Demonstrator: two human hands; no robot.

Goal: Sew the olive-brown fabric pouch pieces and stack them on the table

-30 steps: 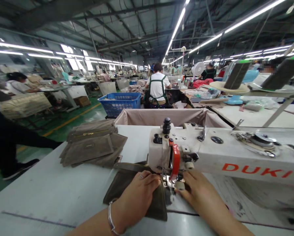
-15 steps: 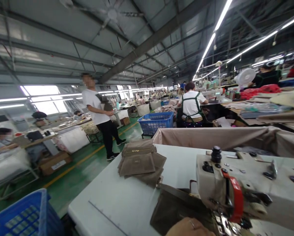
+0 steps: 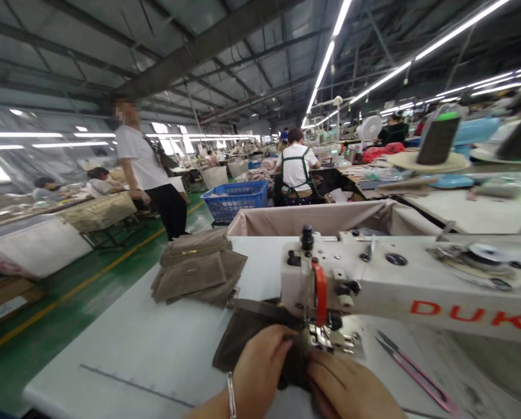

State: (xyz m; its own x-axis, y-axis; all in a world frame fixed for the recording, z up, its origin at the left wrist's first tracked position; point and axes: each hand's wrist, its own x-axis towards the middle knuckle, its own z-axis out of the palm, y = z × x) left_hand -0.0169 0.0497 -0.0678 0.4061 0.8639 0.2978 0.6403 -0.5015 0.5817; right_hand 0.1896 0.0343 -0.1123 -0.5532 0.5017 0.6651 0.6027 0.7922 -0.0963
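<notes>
A dark brown fabric piece [image 3: 243, 334] lies under the needle of a white sewing machine [image 3: 395, 279] lettered in red. My left hand [image 3: 263, 366], with a bracelet at the wrist, presses down on the fabric just left of the presser foot [image 3: 328, 337], fingers curled onto the cloth. My right hand [image 3: 348, 387] grips the fabric's near edge below the foot, fingers pressed together on it. A stack of brown sewn pieces [image 3: 197, 270] sits on the white table [image 3: 125, 343] to the left.
Pink-handled snips [image 3: 413, 369] lie on the table right of the needle. A beige cloth bin [image 3: 321, 218] hangs behind the table. A person in a white shirt [image 3: 149, 169] stands in the green aisle; another in a green apron [image 3: 298, 169] sits by a blue basket [image 3: 234, 201].
The view swung left and up, then came back to the machine. Both hands stay on the brown fabric at the needle. The person in the white shirt has walked up the aisle.
</notes>
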